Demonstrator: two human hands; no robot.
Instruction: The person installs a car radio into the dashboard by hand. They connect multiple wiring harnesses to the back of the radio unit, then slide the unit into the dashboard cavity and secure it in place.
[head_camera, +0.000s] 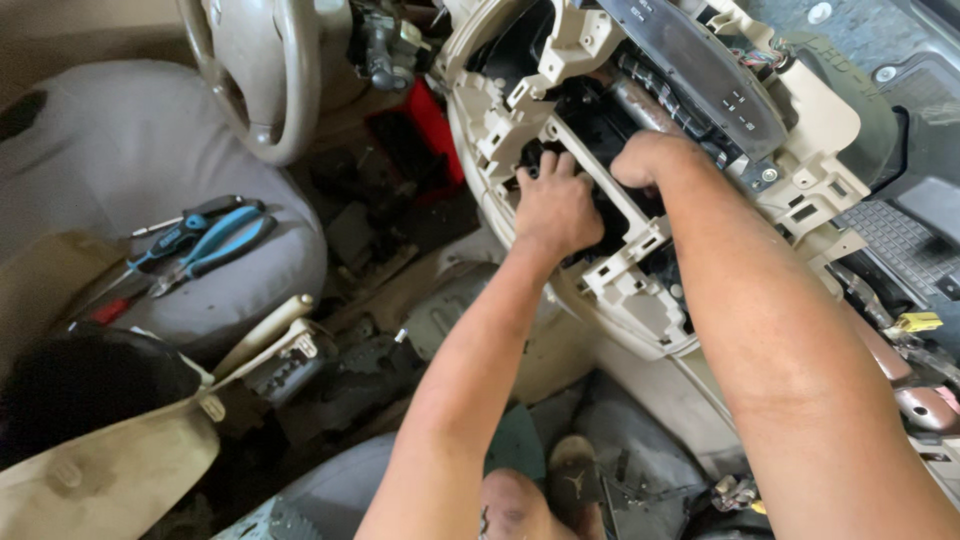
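A beige car dashboard frame (640, 300) with its trim stripped off fills the upper middle. My left hand (553, 205) rests on the frame's central opening, its fingers curled over a black part inside. My right hand (648, 158) reaches deeper into the same opening just to the right; its fingers are hidden behind the frame. Whether either hand grips a part cannot be told.
A steering wheel (268, 80) hangs at the upper left. On the grey seat (110, 150) lie blue-handled pliers (215, 245) and a screwdriver (170, 238). A red part (432, 120) sits in the footwell. A black dash panel (700, 70) sits at upper right. A shoe (572, 480) shows below.
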